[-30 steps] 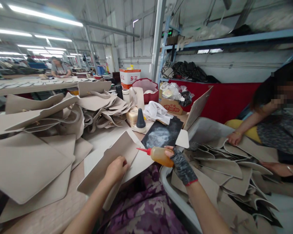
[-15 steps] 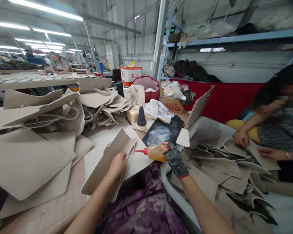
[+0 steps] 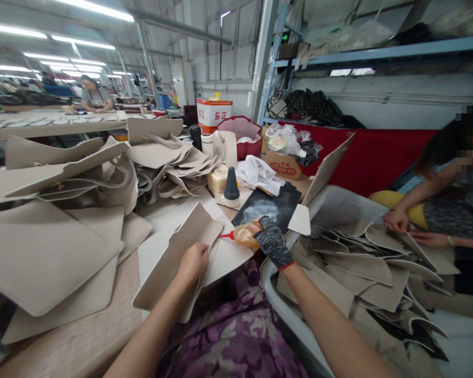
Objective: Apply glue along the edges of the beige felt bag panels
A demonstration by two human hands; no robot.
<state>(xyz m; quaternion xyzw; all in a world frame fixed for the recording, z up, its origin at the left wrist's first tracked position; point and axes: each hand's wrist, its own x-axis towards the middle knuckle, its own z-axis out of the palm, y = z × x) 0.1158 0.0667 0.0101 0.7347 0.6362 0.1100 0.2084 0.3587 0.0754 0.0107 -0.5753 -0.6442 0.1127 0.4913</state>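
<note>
A beige leather bag panel (image 3: 173,257) is tilted up in front of me, with my left hand (image 3: 194,261) closed on its right edge. Behind that edge a second layer shows, slightly apart. My right hand (image 3: 274,241), in a grey fingerless knit glove, is wrapped round a squeeze bottle (image 3: 246,234) of amber liquid, likely glue. The bottle lies sideways, its red nozzle (image 3: 227,235) pointing left, close to the panel's upper right edge. Whether the tip touches the edge I cannot tell. Under the panel lies a pale sheet (image 3: 230,260).
Stacked beige bag pieces (image 3: 51,257) cover the table's left. A black dusted board (image 3: 268,207), a dark cone-topped bottle (image 3: 231,186) and a white plastic bag (image 3: 260,173) stand ahead. On the right, a grey bin (image 3: 270,283) holds many panels; a co-worker's hands (image 3: 398,220) work there.
My right hand has brought the bottle slightly up and left, its nozzle nearer the panel edge, and the bottle looks squeezed. My left hand keeps its grip. The co-worker's hands have come closer together.
</note>
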